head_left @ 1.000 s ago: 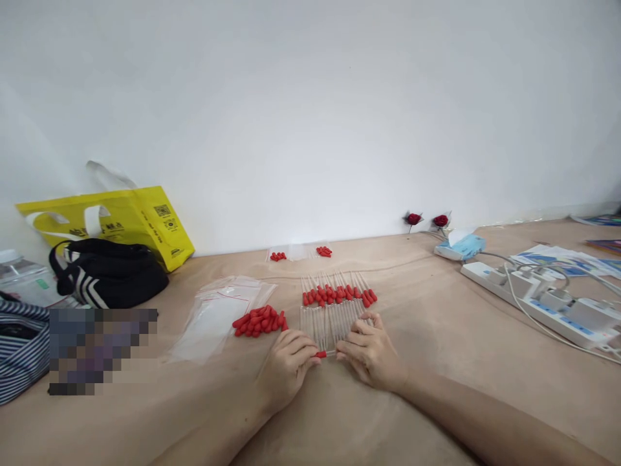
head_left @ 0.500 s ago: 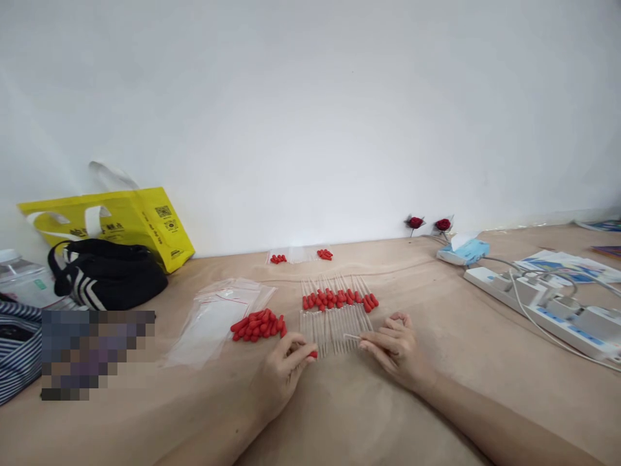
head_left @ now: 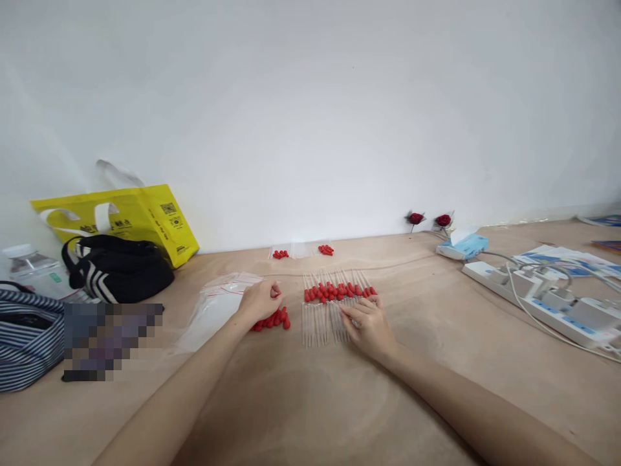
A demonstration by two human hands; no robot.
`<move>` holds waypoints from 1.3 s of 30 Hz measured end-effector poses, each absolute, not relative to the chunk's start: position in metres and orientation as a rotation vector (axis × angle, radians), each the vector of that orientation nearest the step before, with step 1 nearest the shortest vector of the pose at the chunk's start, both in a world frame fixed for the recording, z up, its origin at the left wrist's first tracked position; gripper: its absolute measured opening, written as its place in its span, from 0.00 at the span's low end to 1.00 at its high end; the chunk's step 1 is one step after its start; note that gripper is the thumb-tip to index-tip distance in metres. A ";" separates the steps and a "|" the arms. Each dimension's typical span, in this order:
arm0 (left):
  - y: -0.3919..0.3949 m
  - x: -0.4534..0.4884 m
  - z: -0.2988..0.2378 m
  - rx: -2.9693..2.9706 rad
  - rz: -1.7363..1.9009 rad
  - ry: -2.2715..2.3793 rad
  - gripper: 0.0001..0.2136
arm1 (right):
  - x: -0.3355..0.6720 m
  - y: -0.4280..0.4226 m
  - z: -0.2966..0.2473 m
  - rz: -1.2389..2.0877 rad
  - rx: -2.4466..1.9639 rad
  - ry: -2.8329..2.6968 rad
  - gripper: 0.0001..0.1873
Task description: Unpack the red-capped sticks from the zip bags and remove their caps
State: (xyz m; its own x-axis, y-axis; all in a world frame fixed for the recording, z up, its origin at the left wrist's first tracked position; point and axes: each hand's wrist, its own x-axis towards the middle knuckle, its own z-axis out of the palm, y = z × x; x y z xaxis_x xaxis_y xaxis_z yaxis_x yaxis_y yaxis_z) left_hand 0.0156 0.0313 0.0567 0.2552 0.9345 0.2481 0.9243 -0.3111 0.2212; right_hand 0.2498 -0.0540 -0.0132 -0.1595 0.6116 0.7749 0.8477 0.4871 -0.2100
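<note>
My left hand (head_left: 259, 303) is closed above the pile of red rubber dropper bulbs (head_left: 277, 318); I cannot make out what, if anything, is between its fingers. My right hand (head_left: 369, 327) bends over the right part of a row of thin clear dropper tubes (head_left: 315, 323), fingers curled together, their grip hidden. Just beyond its fingertips runs a row of red bulbs (head_left: 334, 291) on tubes pointing away from me. Clear zip bags (head_left: 213, 304) lie flat behind my left wrist, partly covered by it.
Near the wall lie small bags with red bulbs (head_left: 326, 250). A yellow bag (head_left: 169, 226), black pouch (head_left: 130, 268) and plastic jar (head_left: 36, 272) stand left. A white power strip (head_left: 538, 304) with cables, a blue tissue pack (head_left: 463, 246) and two dark red roses (head_left: 416, 219) are right.
My left hand has moved up and left, from the tubes to the bulb pile; the red bulb it held no longer shows. My right hand moved forward; its glass tube is out of sight.
</note>
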 end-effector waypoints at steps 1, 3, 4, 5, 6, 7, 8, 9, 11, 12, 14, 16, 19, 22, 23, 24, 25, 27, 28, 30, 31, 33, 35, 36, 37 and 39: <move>0.031 0.018 0.055 2.471 0.512 1.823 0.04 | 0.245 -0.052 -0.014 -0.367 -1.209 -1.881 0.10; 0.023 0.022 0.051 2.517 0.575 1.815 0.06 | 0.237 -0.048 -0.015 -0.414 -1.210 -1.899 0.09; 0.015 0.024 0.049 2.557 0.647 1.786 0.07 | 0.235 -0.046 -0.015 -0.438 -1.216 -1.904 0.09; 0.006 0.026 0.046 2.602 0.735 1.726 0.08 | 0.232 -0.045 -0.015 -0.461 -1.225 -1.914 0.08; -0.005 0.028 0.042 2.648 0.825 1.631 0.08 | 0.230 -0.044 -0.015 -0.480 -1.236 -1.927 0.08; -0.016 0.029 0.038 2.673 0.848 1.486 0.07 | 0.228 -0.043 -0.014 -0.494 -1.250 -1.946 0.08; -0.026 0.031 0.033 2.681 0.852 1.345 0.06 | 0.226 -0.043 -0.013 -0.500 -1.266 -1.971 0.08; -0.035 0.033 0.028 2.678 0.851 1.247 0.07 | 0.225 -0.044 -0.012 -0.497 -1.284 -1.999 0.08; -0.048 0.036 0.018 2.642 0.848 1.169 0.12 | 0.221 -0.046 -0.009 -0.466 -1.328 -2.046 0.08; -0.052 0.037 0.013 2.621 0.841 1.165 0.16 | 0.219 -0.047 -0.008 -0.441 -1.353 -2.063 0.08; -0.054 0.039 0.005 2.586 0.811 1.178 0.20 | 0.217 -0.050 -0.006 -0.388 -1.398 -2.092 0.10; -0.052 0.040 -0.001 2.569 0.782 1.192 0.21 | 0.215 -0.054 -0.004 -0.340 -1.431 -2.123 0.11; -0.051 0.040 -0.004 2.557 0.777 1.213 0.20 | 0.215 -0.057 -0.003 -0.292 -1.443 -2.183 0.14; -0.052 0.040 -0.005 2.556 0.798 1.210 0.19 | 0.216 -0.059 -0.002 -0.259 -1.429 -2.228 0.17; -0.052 0.040 -0.004 2.558 0.804 1.207 0.19 | 0.217 -0.060 -0.002 -0.246 -1.421 -2.236 0.18; -0.053 0.040 -0.004 2.561 0.806 1.205 0.18 | 0.217 -0.060 -0.002 -0.232 -1.412 -2.241 0.19; -0.053 0.041 -0.004 2.563 0.804 1.204 0.18 | 0.217 -0.061 -0.002 -0.219 -1.402 -2.241 0.19; -0.054 0.041 -0.004 2.568 0.800 1.202 0.17 | 0.219 -0.061 -0.002 -0.195 -1.386 -2.224 0.19; -0.054 0.041 -0.004 2.572 0.799 1.201 0.17 | 0.222 -0.060 -0.001 -0.182 -1.385 -2.202 0.19; -0.053 0.041 -0.004 2.578 0.792 1.200 0.16 | 0.233 -0.055 0.002 -0.141 -1.428 -2.115 0.17; -0.053 0.041 -0.004 2.579 0.786 1.203 0.16 | 0.241 -0.050 0.003 -0.116 -1.483 -2.043 0.16; -0.053 0.041 -0.004 2.577 0.770 1.214 0.15 | 0.263 -0.039 0.007 -0.056 -1.676 -1.834 0.15; -0.053 0.041 -0.005 2.569 0.763 1.228 0.15 | 0.288 -0.027 0.008 -0.004 -1.935 -1.564 0.14; -0.053 0.041 -0.005 2.565 0.766 1.231 0.15 | 0.299 -0.022 0.008 0.059 -2.053 -1.446 0.13; -0.053 0.041 -0.005 2.562 0.773 1.232 0.15 | 0.309 -0.018 0.008 0.134 -2.140 -1.374 0.15; -0.053 0.041 -0.004 2.557 0.778 1.230 0.15 | 0.321 -0.011 0.006 0.268 -2.246 -1.323 0.18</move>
